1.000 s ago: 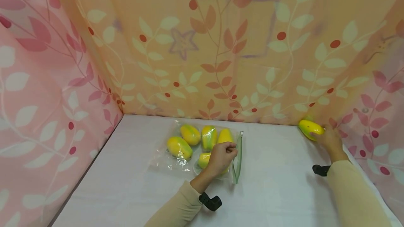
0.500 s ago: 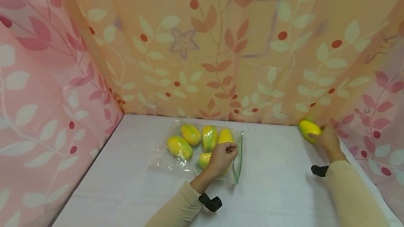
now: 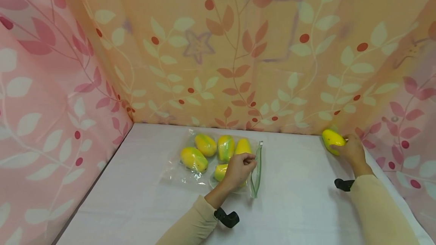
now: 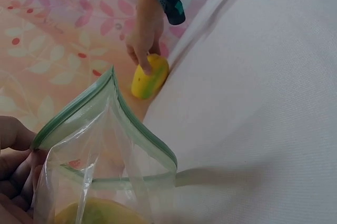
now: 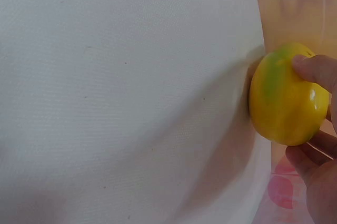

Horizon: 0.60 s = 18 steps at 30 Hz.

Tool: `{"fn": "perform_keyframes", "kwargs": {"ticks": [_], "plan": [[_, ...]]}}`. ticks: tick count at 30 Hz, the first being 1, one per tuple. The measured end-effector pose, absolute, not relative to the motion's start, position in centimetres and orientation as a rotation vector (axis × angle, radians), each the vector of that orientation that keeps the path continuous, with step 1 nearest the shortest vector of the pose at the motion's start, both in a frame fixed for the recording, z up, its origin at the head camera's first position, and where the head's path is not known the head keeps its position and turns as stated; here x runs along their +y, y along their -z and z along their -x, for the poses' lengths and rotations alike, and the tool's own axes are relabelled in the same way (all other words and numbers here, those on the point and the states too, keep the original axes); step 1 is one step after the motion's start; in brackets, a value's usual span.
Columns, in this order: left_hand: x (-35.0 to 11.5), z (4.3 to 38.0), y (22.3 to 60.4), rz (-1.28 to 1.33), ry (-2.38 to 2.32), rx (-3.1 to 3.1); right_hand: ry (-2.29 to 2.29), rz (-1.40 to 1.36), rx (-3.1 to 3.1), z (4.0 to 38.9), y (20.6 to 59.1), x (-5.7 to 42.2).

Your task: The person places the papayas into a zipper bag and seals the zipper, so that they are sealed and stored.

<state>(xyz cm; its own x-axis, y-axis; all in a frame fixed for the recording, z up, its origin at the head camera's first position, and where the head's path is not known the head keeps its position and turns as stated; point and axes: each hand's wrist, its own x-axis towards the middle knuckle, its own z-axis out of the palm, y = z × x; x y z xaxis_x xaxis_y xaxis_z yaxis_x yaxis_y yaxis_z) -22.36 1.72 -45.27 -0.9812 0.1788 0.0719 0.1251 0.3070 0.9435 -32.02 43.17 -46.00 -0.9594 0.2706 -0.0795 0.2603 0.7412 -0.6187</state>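
Observation:
My left hand (image 3: 239,170) pinches the green-edged rim of a clear zip bag (image 4: 100,153) between thumb and fingers; its mouth gapes wide in the left wrist view. Several yellow-green mangoes (image 3: 193,159) lie inside the bag, one partly covered by the left hand. At the far right corner of the table, my right hand (image 3: 355,153) grips another mango (image 5: 287,98), thumb on one side and fingertips on the other. This mango is right at the table's back edge, lying on its side.
A white cloth covers the table (image 3: 293,199). An orange leaf-print curtain (image 3: 231,48) hangs along the back, with pink curtains (image 3: 44,124) at both sides. Each wrist carries a black camera mount (image 3: 227,218).
The mango at the right has turned slightly in the right hand, and that hand has shifted a little to the left. The left hand and bag stay in place.

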Motion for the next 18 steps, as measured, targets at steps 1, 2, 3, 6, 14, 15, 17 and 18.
{"fn": "perform_keyframes", "kwargs": {"ticks": [1, 2, 3, 6, 14, 15, 17, 18], "plan": [[1.7, 22.4, 45.2, -0.286, -1.8, 2.493, -1.038, 0.435, -2.91, 32.0, 46.0, 43.1], [1.7, 22.4, 45.2, -0.279, -1.801, 2.484, -1.043, 0.423, -2.903, 31.9, 46.1, 43.1], [1.7, 22.3, 45.2, -0.276, -1.801, 2.478, -1.041, 0.407, -2.899, 31.9, 46.1, 43.0], [1.7, 22.3, 45.2, -0.268, -1.799, 2.473, -1.042, 0.36, -2.911, 31.7, 46.2, 43.0], [1.6, 22.3, 45.1, -0.265, -1.799, 2.467, -1.062, 0.363, -2.985, 30.6, 46.5, 42.7], [1.6, 22.2, 45.1, -0.265, -1.797, 2.466, -1.062, 0.364, -2.988, 30.4, 46.5, 42.6], [1.6, 22.2, 45.1, -0.272, -1.8, 2.471, -1.051, 0.341, -2.993, 30.0, 46.4, 42.5], [1.6, 22.2, 45.1, -0.274, -1.8, 2.473, -1.045, 0.329, -2.993, 29.8, 46.4, 42.4]]}}
